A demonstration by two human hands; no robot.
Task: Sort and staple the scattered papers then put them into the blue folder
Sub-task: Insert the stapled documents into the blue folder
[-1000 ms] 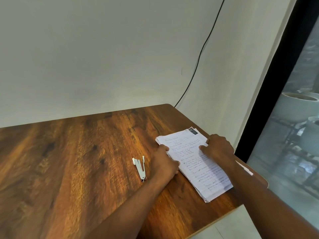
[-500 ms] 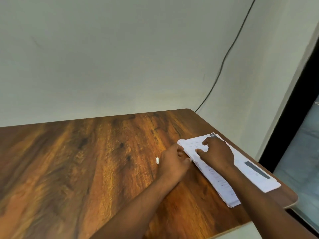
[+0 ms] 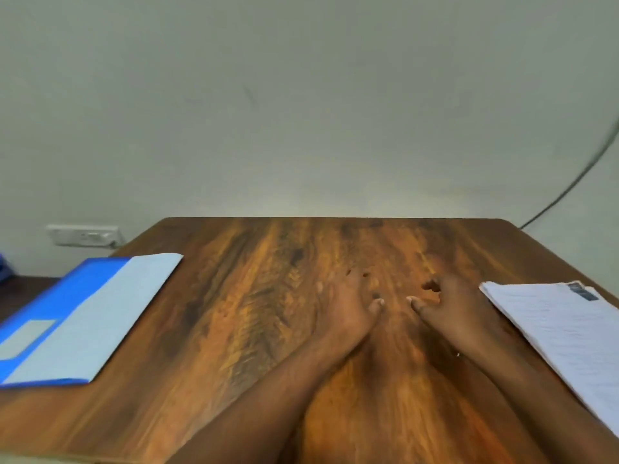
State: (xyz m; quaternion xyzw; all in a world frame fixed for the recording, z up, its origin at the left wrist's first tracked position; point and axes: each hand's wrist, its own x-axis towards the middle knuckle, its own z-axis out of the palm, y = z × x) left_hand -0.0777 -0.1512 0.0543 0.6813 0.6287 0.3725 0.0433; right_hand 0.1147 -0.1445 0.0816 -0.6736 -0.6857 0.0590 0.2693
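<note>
Both hands were over the middle of the table (image 3: 268,329), and neither held a thing. The left hand (image 3: 348,306) lay with fingers spread and loose above the wood; the right hand (image 3: 449,309) was the same, fingers slack, its outer edge just beside the stack of papers (image 3: 552,326). Whether either palm actually touched the tabletop, the blur would not let me say.

The papers sat gathered in one squared pile at the right edge of the table. The blue folder (image 3: 67,326) lay closed at the far left edge, well apart from them. No stapler showed in the shot, and I couldn't tell if the pile was stapled.

By my reading, sorting looked done and this was the gap before filing. The next move called for opening that folder and carrying the stack right across the table.

Nothing stood between pile and folder. A wall socket (image 3: 83,235) sat behind the folder; a cable (image 3: 576,182) ran down the wall at right.
</note>
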